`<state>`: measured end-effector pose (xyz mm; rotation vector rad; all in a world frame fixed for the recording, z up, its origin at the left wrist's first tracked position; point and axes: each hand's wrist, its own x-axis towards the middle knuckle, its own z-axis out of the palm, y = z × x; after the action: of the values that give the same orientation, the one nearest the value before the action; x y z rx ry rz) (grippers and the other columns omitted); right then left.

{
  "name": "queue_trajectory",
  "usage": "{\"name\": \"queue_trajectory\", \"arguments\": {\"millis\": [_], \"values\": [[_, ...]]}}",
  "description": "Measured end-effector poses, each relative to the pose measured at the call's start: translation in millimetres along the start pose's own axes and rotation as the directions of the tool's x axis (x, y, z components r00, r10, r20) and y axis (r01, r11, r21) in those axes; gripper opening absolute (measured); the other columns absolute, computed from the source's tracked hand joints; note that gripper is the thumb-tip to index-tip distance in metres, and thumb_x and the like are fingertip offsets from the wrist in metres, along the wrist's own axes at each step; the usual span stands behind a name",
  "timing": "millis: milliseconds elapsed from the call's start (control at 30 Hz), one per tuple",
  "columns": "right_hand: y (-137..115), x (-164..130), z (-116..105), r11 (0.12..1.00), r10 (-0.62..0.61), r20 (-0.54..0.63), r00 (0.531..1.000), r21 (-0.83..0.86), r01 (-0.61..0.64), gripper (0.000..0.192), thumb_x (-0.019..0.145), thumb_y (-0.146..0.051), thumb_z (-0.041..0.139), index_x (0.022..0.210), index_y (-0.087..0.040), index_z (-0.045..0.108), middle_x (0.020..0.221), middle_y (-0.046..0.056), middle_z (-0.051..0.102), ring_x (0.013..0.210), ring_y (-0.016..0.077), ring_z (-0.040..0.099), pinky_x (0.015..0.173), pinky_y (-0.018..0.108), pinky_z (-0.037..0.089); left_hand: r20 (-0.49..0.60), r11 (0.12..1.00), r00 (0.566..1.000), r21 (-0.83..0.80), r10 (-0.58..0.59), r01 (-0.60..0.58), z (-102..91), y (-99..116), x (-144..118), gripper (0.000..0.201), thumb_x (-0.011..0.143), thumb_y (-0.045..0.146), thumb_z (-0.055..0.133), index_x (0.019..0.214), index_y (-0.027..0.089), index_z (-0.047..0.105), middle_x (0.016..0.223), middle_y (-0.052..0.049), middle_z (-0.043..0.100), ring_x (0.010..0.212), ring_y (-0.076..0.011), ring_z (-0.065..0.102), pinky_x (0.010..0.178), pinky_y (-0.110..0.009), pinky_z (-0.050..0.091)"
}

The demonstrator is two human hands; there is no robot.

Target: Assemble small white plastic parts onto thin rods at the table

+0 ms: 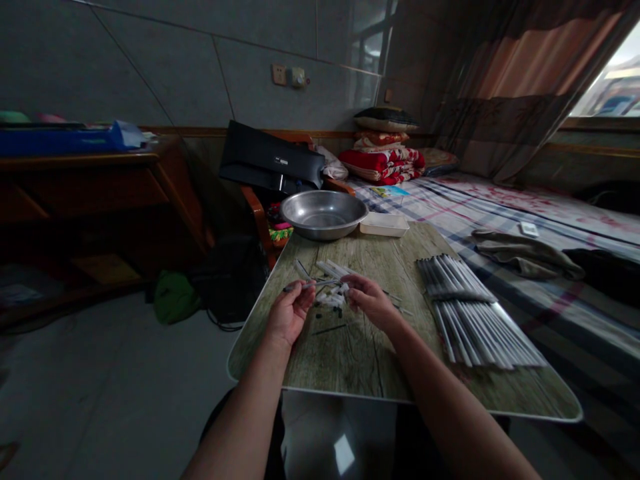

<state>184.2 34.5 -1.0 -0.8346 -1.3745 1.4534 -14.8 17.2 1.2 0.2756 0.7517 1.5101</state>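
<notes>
My left hand [291,311] and my right hand [369,301] meet over the middle of a small wood-pattern table [360,360]. Between them they pinch a thin grey pen-like stick [313,285] that lies level, its tip pointing left. Under the fingers sits a small heap of short white tubes and dark bits [333,293]. A thin dark rod [329,329] lies on the table just in front of the hands. To the right lies a big bundle of long white-grey sticks [470,313].
A steel basin [323,213] and a flat white tray [384,224] stand at the table's far edge. A bed with folded quilts [383,163] and cloths is on the right. A wooden desk [85,180], a dark chair and a green bag [173,297] are on the left.
</notes>
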Motion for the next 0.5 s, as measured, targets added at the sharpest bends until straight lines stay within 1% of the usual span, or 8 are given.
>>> {"name": "queue_trajectory", "arguments": {"millis": [67, 133, 200, 267, 333, 400, 500], "values": [[-1.9, -1.2, 2.4, 0.989, -0.002, 0.022, 1.0, 0.149, -0.001, 0.035, 0.077, -0.031, 0.064, 0.11, -0.019, 0.06, 0.067, -0.005, 0.051, 0.049, 0.0072, 0.045, 0.046, 0.021, 0.036, 0.009, 1.0, 1.0, 0.013, -0.001, 0.001, -0.3, -1.1, 0.2, 0.018, 0.088, 0.004, 0.049, 0.079, 0.01, 0.063, 0.082, -0.012, 0.074, 0.067, -0.0137, 0.071, 0.062, -0.021, 0.06], [-3.0, -1.4, 2.8, 0.974, -0.007, 0.013, 1.0, 0.227, 0.004, 0.032, 0.076, -0.03, 0.067, 0.106, -0.019, 0.062, 0.067, -0.003, 0.055, 0.053, 0.0084, 0.05, 0.049, 0.021, 0.04, 0.014, 1.0, 1.0, 0.025, -0.004, 0.004, -0.4, -1.9, 0.6, 0.017, 0.087, 0.004, 0.05, 0.079, 0.01, 0.063, 0.083, -0.012, 0.074, 0.068, -0.0137, 0.072, 0.062, -0.021, 0.06], [-3.0, -0.6, 1.9, 0.962, -0.013, -0.047, 0.999, 0.272, 0.026, 0.029, 0.074, -0.029, 0.071, 0.099, -0.019, 0.062, 0.07, -0.002, 0.059, 0.057, 0.01, 0.055, 0.051, 0.021, 0.044, 0.021, 0.999, 1.0, 0.031, -0.008, 0.007, -0.3, -2.5, 1.0, 0.017, 0.087, 0.004, 0.05, 0.079, 0.01, 0.064, 0.083, -0.012, 0.074, 0.068, -0.014, 0.072, 0.062, -0.021, 0.06], [-2.3, 0.7, 1.0, 0.955, -0.017, -0.136, 0.991, 0.292, 0.057, 0.028, 0.07, -0.03, 0.075, 0.091, -0.02, 0.059, 0.075, -0.001, 0.064, 0.061, 0.0116, 0.06, 0.052, 0.022, 0.047, 0.025, 0.999, 1.0, 0.034, -0.007, 0.006, 0.1, -3.0, 0.9, 0.018, 0.087, 0.004, 0.05, 0.079, 0.01, 0.064, 0.081, -0.011, 0.074, 0.068, -0.014, 0.072, 0.062, -0.021, 0.059], [-1.3, 1.7, 1.0, 0.952, -0.016, -0.194, 0.981, 0.296, 0.074, 0.029, 0.069, -0.032, 0.077, 0.085, -0.02, 0.055, 0.078, 0.001, 0.067, 0.063, 0.0127, 0.062, 0.052, 0.022, 0.049, 0.027, 0.999, 1.0, 0.039, -0.008, 0.007, 0.8, -3.5, 0.4, 0.018, 0.087, 0.004, 0.049, 0.079, 0.01, 0.064, 0.08, -0.011, 0.074, 0.067, -0.0139, 0.071, 0.062, -0.021, 0.059], [-0.3, 2.1, 2.2, 0.954, -0.017, -0.199, 0.98, 0.291, 0.075, 0.031, 0.07, -0.034, 0.077, 0.083, -0.02, 0.052, 0.078, 0.002, 0.068, 0.064, 0.0138, 0.064, 0.053, 0.023, 0.05, 0.027, 0.999, 1.0, 0.048, -0.007, 0.005, 1.8, -4.0, -0.2, 0.017, 0.088, 0.005, 0.049, 0.079, 0.01, 0.064, 0.08, -0.011, 0.074, 0.067, -0.0138, 0.071, 0.062, -0.021, 0.059], [0.8, 2.2, 5.0, 0.964, -0.025, -0.156, 0.987, 0.257, 0.065, 0.032, 0.071, -0.036, 0.076, 0.083, -0.02, 0.05, 0.078, 0.003, 0.07, 0.066, 0.0148, 0.066, 0.053, 0.023, 0.05, 0.028, 0.998, 1.0, 0.066, 0.001, -0.002, 3.1, -4.6, -0.7, 0.016, 0.087, 0.005, 0.05, 0.08, 0.011, 0.063, 0.082, -0.01, 0.074, 0.068, -0.0138, 0.071, 0.061, -0.021, 0.059]]}}
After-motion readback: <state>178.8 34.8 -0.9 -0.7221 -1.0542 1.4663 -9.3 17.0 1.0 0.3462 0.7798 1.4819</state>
